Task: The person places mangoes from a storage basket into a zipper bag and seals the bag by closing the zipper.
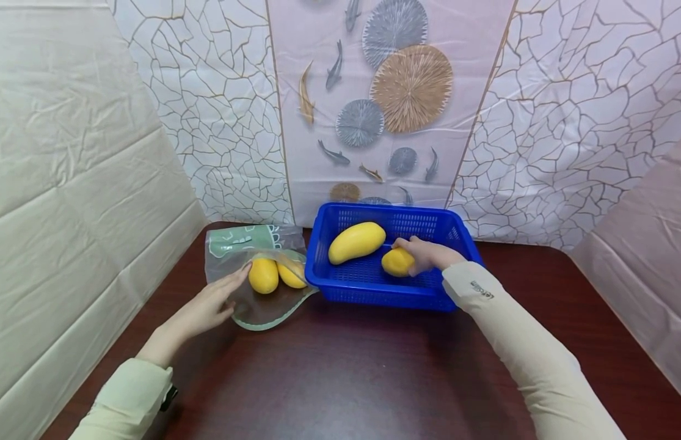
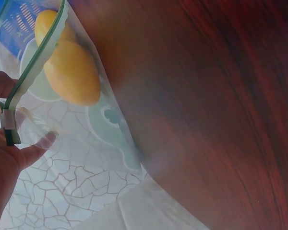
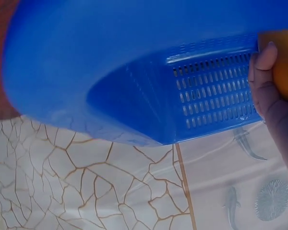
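Observation:
My right hand [image 1: 424, 253] is inside the blue plastic basket [image 1: 384, 295], its fingers round a yellow mango [image 1: 397, 263]. In the right wrist view, part of that mango [image 3: 285, 64] shows beside the fingers at the right edge. A longer yellow mango [image 1: 356, 242] lies in the basket's left half. To the left of the basket, my left hand [image 1: 211, 305] holds the rim of a clear zip bag [image 1: 274, 322] with a green print. Two mangoes [image 1: 263, 275] lie inside the bag; the left wrist view shows the bag's slider [image 2: 8, 120] by the fingers.
Both containers stand on a dark red-brown table [image 1: 340, 373]. A patterned cloth [image 1: 225, 110] hangs right behind them, and pale sheets [image 1: 60, 183] close off the sides. The bag's mouth lies against the basket's left end.

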{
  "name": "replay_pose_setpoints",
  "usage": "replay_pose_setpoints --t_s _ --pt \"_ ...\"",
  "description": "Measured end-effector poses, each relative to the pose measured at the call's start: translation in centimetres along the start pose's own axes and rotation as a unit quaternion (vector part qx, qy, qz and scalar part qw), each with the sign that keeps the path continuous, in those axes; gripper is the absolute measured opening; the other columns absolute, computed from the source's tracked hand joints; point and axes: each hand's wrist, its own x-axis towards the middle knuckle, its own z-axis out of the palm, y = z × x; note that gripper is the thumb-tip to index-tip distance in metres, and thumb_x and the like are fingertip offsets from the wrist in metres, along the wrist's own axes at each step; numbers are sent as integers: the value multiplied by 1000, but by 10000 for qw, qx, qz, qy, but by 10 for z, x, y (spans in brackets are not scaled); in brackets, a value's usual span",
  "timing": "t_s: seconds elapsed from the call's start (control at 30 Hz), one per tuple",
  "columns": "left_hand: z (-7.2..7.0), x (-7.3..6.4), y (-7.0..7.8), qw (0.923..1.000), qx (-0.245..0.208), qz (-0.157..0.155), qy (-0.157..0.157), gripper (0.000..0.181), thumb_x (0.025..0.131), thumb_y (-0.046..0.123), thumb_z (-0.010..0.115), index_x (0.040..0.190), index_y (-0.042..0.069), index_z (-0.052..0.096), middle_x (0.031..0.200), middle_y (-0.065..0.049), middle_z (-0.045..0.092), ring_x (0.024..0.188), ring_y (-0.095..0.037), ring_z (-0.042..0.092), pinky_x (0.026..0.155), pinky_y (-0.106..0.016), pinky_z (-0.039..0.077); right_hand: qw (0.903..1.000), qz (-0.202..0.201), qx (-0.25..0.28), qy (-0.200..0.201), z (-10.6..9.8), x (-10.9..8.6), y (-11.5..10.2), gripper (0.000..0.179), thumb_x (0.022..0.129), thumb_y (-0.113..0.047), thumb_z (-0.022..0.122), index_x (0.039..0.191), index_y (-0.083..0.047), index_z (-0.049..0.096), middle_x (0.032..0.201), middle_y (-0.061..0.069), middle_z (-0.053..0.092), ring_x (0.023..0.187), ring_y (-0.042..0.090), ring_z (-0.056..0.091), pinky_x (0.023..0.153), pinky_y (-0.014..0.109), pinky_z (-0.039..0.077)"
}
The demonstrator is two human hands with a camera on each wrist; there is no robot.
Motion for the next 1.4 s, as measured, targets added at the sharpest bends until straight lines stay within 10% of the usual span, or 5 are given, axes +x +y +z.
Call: replay_pose_setpoints --t_s 0.57,1.4 --pt "1 0 1 9998 161 62 82 83 70 -16 65 144 -6 30 146 -25 37 120 -32 49 74 -29 49 9938 -23 -849 717 2 -6 3 56 71 -9 77 120 -5 50 117 21 52 91 30 57 84 48 49" --pt "1 -3 -1 9999 103 4 135 80 71 -15 66 143 -7 32 146 -23 38 120 -31 49 74 -28 50 9705 -736 -731 2177 12 -21 -5 54 74 -17 76 121 -1 54 106 21 60 84 29 54 76 45 45"
